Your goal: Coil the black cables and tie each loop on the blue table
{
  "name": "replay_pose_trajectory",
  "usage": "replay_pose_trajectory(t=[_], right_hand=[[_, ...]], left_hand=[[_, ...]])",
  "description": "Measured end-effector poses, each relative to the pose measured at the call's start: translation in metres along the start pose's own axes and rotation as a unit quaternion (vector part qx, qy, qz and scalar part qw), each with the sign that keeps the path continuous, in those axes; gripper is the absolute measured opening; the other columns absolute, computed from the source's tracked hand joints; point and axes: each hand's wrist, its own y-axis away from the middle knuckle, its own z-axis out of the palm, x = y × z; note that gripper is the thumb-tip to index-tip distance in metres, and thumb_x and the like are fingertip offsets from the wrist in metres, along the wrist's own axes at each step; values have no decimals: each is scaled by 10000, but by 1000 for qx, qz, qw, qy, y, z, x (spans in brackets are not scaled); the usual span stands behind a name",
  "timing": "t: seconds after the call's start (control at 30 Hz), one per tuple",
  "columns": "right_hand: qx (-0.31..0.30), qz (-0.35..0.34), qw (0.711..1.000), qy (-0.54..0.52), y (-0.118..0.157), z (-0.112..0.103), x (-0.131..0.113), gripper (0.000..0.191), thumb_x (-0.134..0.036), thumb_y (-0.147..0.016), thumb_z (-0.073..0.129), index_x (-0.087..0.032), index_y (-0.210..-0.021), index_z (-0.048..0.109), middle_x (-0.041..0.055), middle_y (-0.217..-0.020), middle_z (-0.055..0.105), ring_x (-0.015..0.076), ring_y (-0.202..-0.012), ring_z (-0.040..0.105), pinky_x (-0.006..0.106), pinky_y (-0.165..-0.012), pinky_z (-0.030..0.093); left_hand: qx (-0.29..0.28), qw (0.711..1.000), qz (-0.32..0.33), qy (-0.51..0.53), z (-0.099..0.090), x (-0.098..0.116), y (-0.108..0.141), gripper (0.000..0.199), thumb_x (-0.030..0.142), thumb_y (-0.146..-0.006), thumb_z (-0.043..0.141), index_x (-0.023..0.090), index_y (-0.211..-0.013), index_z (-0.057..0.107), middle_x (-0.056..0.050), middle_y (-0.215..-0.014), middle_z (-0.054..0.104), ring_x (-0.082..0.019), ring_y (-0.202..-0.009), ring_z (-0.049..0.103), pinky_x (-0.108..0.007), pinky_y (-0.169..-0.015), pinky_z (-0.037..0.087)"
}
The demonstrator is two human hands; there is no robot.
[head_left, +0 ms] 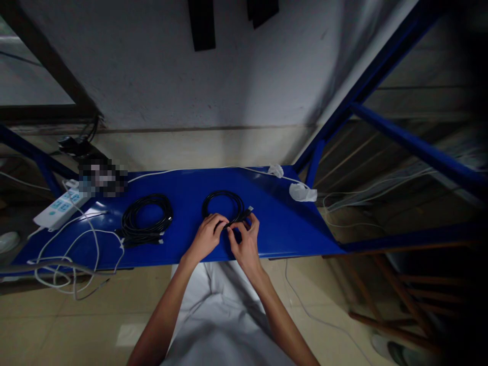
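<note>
A coiled black cable (239,197) lies on the blue table in front of me, its loop reaching away from my hands. My left hand (208,236) is closed on the near side of the coil. Beside it, my right hand (244,238) pinches the same cable, close to my left fingertips. A connector (249,209) with a pale metal tip sticks out past my right fingers. To the left, another bundle of coiled black cables (129,216) rests on the table, with connector ends at its near right side.
A white power strip (57,207) and tangled white cables (97,244) occupy the left end of the blue table (282,229). Crumpled white plastic (303,192) lies at the back right. Blue frame bars (314,162) rise at the right, and a wall stands behind.
</note>
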Motion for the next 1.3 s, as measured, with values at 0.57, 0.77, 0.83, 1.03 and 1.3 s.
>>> replay_pose_trajectory(t=[0.57, 0.77, 0.83, 1.03, 1.3], right_hand=[[18, -16, 999, 24, 2, -5, 0, 118, -300, -1020, 631, -223, -1086, 691, 151, -1684, 234, 414, -1568, 311, 653, -1172, 482], [26, -55, 997, 48, 5, -7, -3, 83, -277, -995, 670, -249, -1062, 712, 144, -1565, 412, 379, -1472, 412, 613, -1163, 468], [4, -59, 997, 52, 4, -7, -2, 72, -266, -999, 654, -255, -1051, 702, 133, -1377, 571, 344, -1321, 522, 587, -1121, 472], [-58, -30, 998, 13, 0, -7, 4, 71, -261, -1015, 584, -244, -1029, 651, 75, -1014, 716, 281, -1010, 637, 445, -922, 487], [-63, -4, 997, -47, -16, -11, 3, 101, -267, -990, 596, -236, -1034, 682, 67, -982, 729, 255, -902, 665, 402, -884, 502]], left_hand=[[22, 999, 19, -24, 5, -7, 6, 220, 281, -1138, 489, 248, -1204, 696, -83, -1169, 748, -245, -1154, 691, -431, -1073, 524], [9, 999, 32, -38, 5, -5, 7, 216, 263, -1133, 500, 247, -1216, 699, -84, -1171, 746, -246, -1145, 692, -440, -1075, 517], [-4, 998, 38, -54, 5, -4, 7, 227, 250, -1134, 492, 246, -1225, 700, -85, -1179, 744, -247, -1146, 690, -445, -1071, 513], [-3, 997, 46, -62, 6, -4, 8, 227, 249, -1133, 494, 246, -1222, 702, -84, -1184, 740, -248, -1157, 688, -444, -1084, 510], [0, 997, 50, -54, 6, -3, 8, 219, 240, -1125, 506, 243, -1211, 708, -90, -1162, 740, -252, -1137, 687, -450, -1086, 514]])
